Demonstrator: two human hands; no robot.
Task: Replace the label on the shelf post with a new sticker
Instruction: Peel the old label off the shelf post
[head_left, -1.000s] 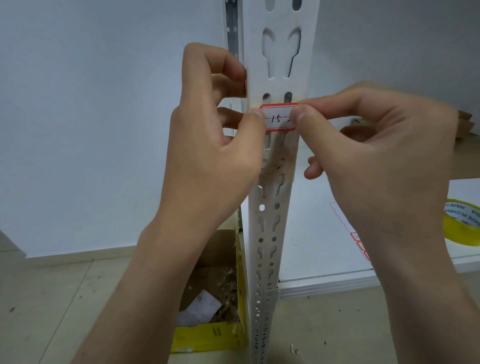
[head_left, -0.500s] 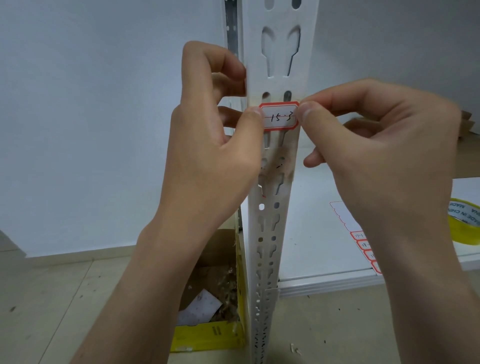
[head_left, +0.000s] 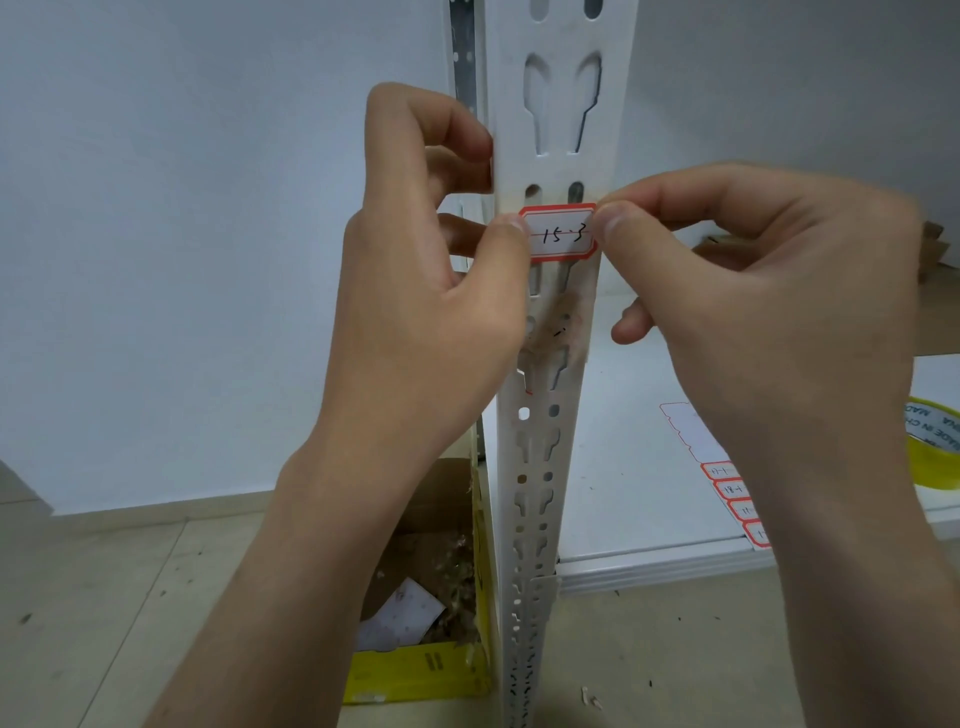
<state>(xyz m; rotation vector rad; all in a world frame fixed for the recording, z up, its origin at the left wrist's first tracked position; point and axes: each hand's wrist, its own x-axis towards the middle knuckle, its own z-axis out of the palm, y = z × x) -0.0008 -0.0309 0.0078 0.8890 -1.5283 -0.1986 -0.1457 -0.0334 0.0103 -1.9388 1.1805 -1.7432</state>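
A white slotted shelf post (head_left: 558, 114) runs up the middle of the view. Across its front lies a red-bordered white sticker (head_left: 560, 234) with handwriting. My left hand (head_left: 431, 291) pinches the sticker's left end, thumb on the front and fingers curled behind the post. My right hand (head_left: 753, 291) pinches its right end between thumb and forefinger. Just below the sticker the post carries brownish glue residue (head_left: 558, 325) and a small red scrap.
A white shelf board (head_left: 639, 499) lies to the right, with a sheet of red-bordered labels (head_left: 727, 488) and a yellow tape roll (head_left: 935, 447) on it. An open cardboard box with a yellow edge (head_left: 415, 670) holding paper scraps stands on the floor, left of the post.
My right thumb has slid right, off the sticker's face, so its whole handwriting now shows. My left hand has stayed at the left end.
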